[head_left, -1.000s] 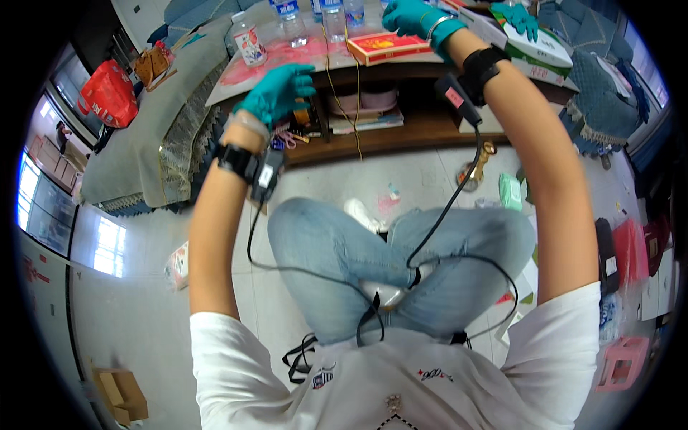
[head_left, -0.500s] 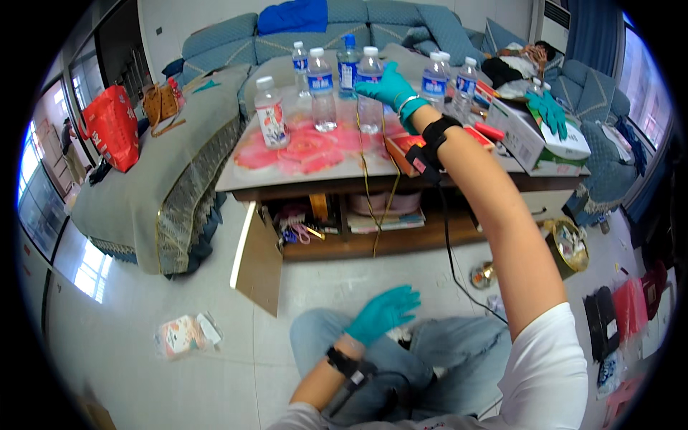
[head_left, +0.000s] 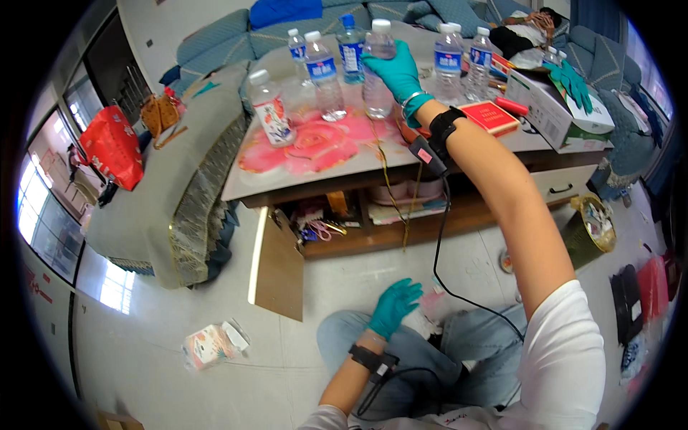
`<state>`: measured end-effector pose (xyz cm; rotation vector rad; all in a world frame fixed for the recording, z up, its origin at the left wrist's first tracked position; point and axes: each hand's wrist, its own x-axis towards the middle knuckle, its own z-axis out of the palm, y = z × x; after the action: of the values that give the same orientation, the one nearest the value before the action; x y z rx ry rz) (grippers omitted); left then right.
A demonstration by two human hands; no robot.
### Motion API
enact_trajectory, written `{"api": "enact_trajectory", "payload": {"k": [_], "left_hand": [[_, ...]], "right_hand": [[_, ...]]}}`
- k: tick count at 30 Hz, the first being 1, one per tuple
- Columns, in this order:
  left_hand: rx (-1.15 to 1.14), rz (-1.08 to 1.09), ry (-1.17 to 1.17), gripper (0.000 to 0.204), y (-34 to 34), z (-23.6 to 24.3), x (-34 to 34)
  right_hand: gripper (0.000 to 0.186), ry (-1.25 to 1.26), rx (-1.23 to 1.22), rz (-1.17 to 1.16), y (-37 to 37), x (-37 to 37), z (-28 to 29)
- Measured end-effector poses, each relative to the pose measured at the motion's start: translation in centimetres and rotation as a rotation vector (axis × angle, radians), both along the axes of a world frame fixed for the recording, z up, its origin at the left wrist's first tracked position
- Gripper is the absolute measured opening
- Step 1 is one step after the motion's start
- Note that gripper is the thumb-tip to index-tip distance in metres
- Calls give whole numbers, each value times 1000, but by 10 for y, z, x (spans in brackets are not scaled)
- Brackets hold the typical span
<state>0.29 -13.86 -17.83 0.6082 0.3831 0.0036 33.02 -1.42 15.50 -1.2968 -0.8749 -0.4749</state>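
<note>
My right hand [head_left: 396, 72], in a teal glove, is wrapped round a clear plastic water bottle [head_left: 378, 99] with a white cap, covering most of its middle. The bottle stands upright on the low table, among several capped water bottles with blue labels. Just left of it stand a blue-tinted bottle [head_left: 351, 51] and a clear bottle [head_left: 326, 79]; a milky-white bottle with a printed label [head_left: 271, 111] is farther left. To its right is another water bottle [head_left: 448, 64]. My left hand [head_left: 395, 308], also gloved, hovers above my knee with fingers spread, holding nothing.
The low table [head_left: 236, 188] has a cabinet door [head_left: 276, 269] hanging open at its front. A red box [head_left: 491, 117] and a white carton [head_left: 548, 107] with gloves lie at right. A bin [head_left: 591, 226] stands beside it. Behind, a person [head_left: 530, 32] reclines on the sofa.
My head view has shifted, so the table appears lower and tilted. My right hand has closed more fully round the bottle. My left hand stays near my knee, fingers pointing more upward.
</note>
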Motion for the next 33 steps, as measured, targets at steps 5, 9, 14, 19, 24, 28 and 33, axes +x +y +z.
{"api": "enact_trajectory", "payload": {"k": [5,9,14,19,24,28,33], "left_hand": [[46,68,55,37,6,-3,-1],[48,110,63,35,12,-12,-1],[313,354,109,34,14,13,9],[736,619,12,56,43,91,23],[867,609,-59,71,70,157,65],[858,542,-11,45,83,147,110],[735,278,-119,54,57,128,136]], "right_hand": [[61,-141,22,306,-57,-44,34],[25,-184,92,535,-131,-127,75],[51,-165,-134,481,-195,-144,78],[57,-72,-147,358,-266,-158,35],[64,296,-215,225,-324,-146,-81],[67,389,-282,-46,-337,-116,-201],[66,422,-248,-229,-324,-56,-275]]}}
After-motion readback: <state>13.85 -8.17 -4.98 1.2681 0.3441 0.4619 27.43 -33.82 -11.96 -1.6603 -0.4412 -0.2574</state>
